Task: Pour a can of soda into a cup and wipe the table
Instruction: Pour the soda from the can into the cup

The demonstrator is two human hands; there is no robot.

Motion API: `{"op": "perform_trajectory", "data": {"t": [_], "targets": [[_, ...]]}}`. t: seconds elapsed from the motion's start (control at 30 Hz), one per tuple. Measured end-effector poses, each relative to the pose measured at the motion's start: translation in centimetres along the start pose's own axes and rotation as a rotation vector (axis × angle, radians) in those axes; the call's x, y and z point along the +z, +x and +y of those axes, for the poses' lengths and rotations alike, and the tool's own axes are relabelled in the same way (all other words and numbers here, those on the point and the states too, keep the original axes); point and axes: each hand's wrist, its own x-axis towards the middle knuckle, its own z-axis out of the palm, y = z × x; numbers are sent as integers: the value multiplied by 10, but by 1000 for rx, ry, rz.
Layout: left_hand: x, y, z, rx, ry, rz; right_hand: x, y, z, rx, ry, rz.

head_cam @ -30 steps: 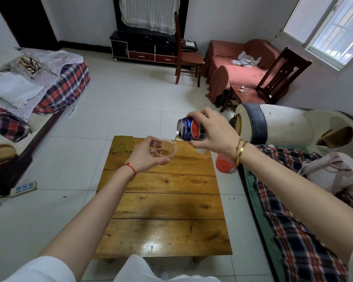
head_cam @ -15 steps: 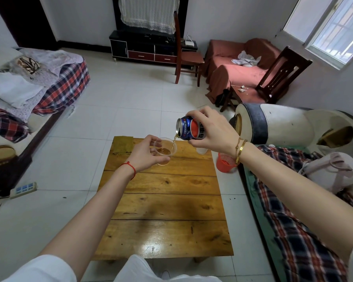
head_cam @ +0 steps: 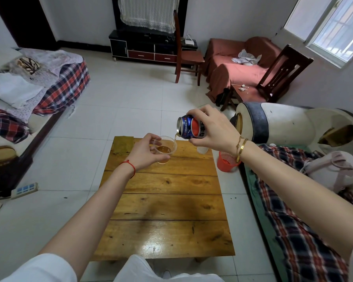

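My right hand (head_cam: 209,129) has its fingers wrapped around the can (head_cam: 191,127), tipped over the cup (head_cam: 166,148) held in my left hand (head_cam: 146,152) above the worktop (head_cam: 165,200). If I tip faster, soda could overshoot the rim; the fill level looks low, I think.

White tiles cover the floor (head_cam: 114,110), under pale walls (head_cam: 222,15). A barred window (head_cam: 338,27) at the right lets in daylight. Against the far wall stands a black TV stand (head_cam: 145,47) with red drawers, a lace cloth (head_cam: 149,13) hanging above it. A wooden chair (head_cam: 186,55) stands beside a sofa (head_cam: 236,66) in a red cover, and a second dark chair (head_cam: 281,76) is near it. At the left a bed (head_cam: 55,82) carries plaid blankets and heaped laundry; a power strip (head_cam: 25,190) lies on the floor nearby. A red basket (head_cam: 225,163) sits just right of the plank worktop (head_cam: 167,210). A plaid bed (head_cam: 298,231) runs along the right.
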Motion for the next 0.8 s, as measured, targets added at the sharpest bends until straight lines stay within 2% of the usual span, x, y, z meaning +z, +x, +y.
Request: {"op": "perform_trajectory", "data": {"t": [0.8], "targets": [[5,5,4,0,14,-4,-3,0,6,2,-20,-13]]}}
